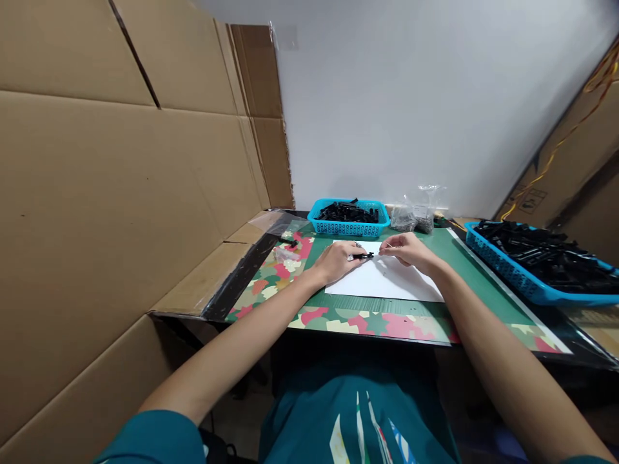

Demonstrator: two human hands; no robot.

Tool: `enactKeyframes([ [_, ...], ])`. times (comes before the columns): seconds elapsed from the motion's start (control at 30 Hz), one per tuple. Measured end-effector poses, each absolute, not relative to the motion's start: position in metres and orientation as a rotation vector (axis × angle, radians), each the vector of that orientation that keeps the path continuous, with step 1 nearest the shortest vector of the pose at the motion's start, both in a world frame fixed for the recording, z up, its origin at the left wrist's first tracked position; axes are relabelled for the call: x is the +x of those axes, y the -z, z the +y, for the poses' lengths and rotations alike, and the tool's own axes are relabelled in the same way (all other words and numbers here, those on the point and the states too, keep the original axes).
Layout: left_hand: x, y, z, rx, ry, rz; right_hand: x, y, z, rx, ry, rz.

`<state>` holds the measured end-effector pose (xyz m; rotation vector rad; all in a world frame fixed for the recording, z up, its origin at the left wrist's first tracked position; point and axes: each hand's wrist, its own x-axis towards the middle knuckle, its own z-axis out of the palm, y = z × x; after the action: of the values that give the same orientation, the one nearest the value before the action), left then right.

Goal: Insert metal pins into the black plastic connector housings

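Observation:
Both my hands rest over a white sheet of paper on the table. My left hand pinches a small black plastic part at its fingertips. My right hand has its fingers drawn together right at the other end of that part, and seems to hold something thin and small that I cannot make out. The two hands nearly touch above the far end of the sheet.
A blue basket of black parts stands at the back, with clear plastic bags beside it. A larger blue basket of black parts sits at the right. A green mat and camouflage cover lie on the table. Cardboard walls stand at the left.

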<state>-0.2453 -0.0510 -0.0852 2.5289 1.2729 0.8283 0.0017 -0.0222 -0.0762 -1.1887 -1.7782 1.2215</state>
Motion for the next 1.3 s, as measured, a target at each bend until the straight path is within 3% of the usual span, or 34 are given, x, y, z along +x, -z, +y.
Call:
enactKeyframes([
  [0.3, -0.244, 0.092, -0.047, 2.647, -0.769, 1.113, -0.004, 0.087, -0.015, -1.47, -1.08, -1.734],
  [1.3, -0.244, 0.097, -0.039, 2.44, -0.85, 1.049, -0.035, 0.099, -0.021, -1.448, -0.793, -1.595],
])
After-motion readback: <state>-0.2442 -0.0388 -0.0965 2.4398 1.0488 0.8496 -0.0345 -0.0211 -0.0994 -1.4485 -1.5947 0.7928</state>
